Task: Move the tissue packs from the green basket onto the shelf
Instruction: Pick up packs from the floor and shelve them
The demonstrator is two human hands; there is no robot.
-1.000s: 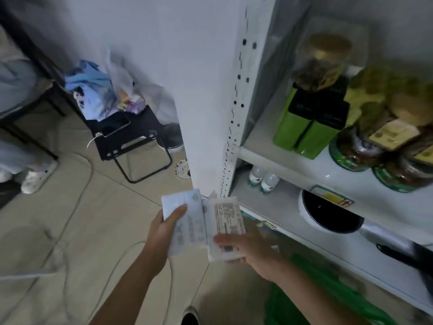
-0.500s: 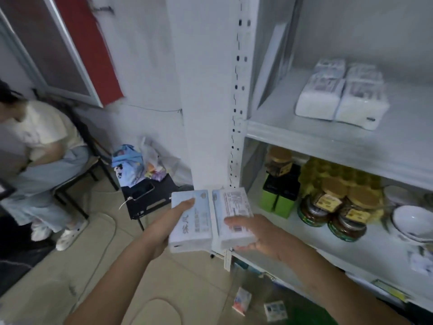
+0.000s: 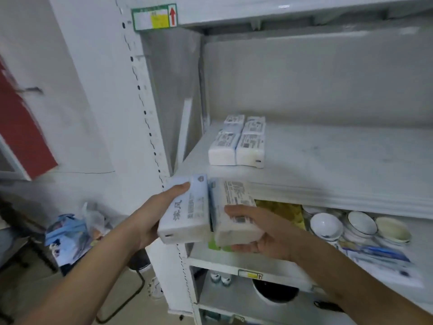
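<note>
My left hand (image 3: pixel 154 215) grips a white and pale blue tissue pack (image 3: pixel 187 213) from its left side. Beside it my right hand (image 3: pixel 264 233) holds a second tissue pack (image 3: pixel 232 205) from below, thumb on top. Both packs hover side by side just in front of the white shelf's front edge (image 3: pixel 328 195), at its left end. Several more tissue packs (image 3: pixel 237 144) lie in a block further back on the same shelf board. The green basket is out of view.
The white perforated upright (image 3: pixel 145 109) of the shelf unit stands left of the packs. The board below holds white bowls (image 3: pixel 358 227), a yellow-green pack and papers. Lower down sit a dark pot (image 3: pixel 276 292) and small bottles. A stool with bags (image 3: pixel 70 238) stands on the floor at left.
Both hands have risen with the two packs from floor level up to the front edge of the upper shelf board. The view has tilted upward, and the seated person has left it.
</note>
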